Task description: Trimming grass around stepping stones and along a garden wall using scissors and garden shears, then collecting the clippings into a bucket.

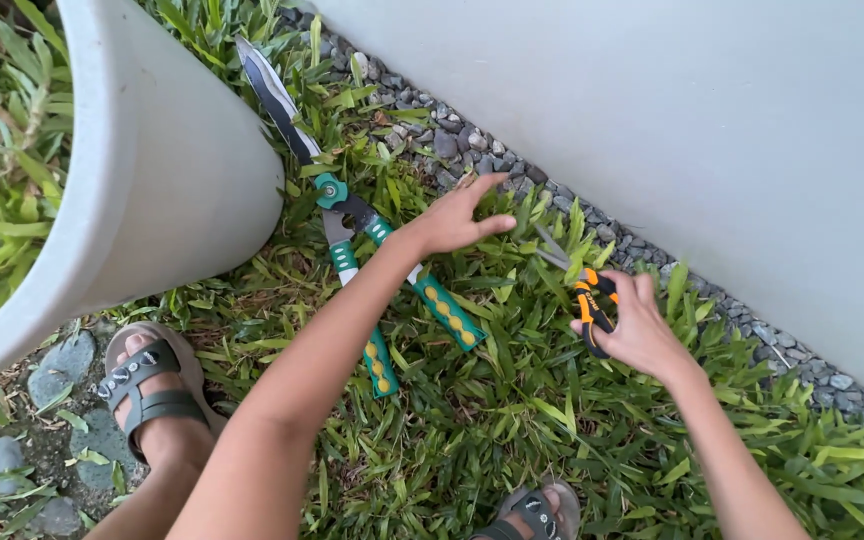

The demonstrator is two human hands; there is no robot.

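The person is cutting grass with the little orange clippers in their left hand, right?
Not quite. The head view shows the orange-handled clippers in the right hand. The left hand is open, reaching over the grass above the green-handled hedge shears.

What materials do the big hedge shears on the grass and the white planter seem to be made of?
Hedge shears: blades look like dark, dull metal with a paler edge; the green handles with yellow dots look like moulded plastic or rubber. White planter: smooth and matte, perhaps plastic or painted ceramic; the look leaves it open.

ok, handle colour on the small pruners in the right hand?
Orange and black handles on the small pruners, gripped by the right hand; the head view shows it.
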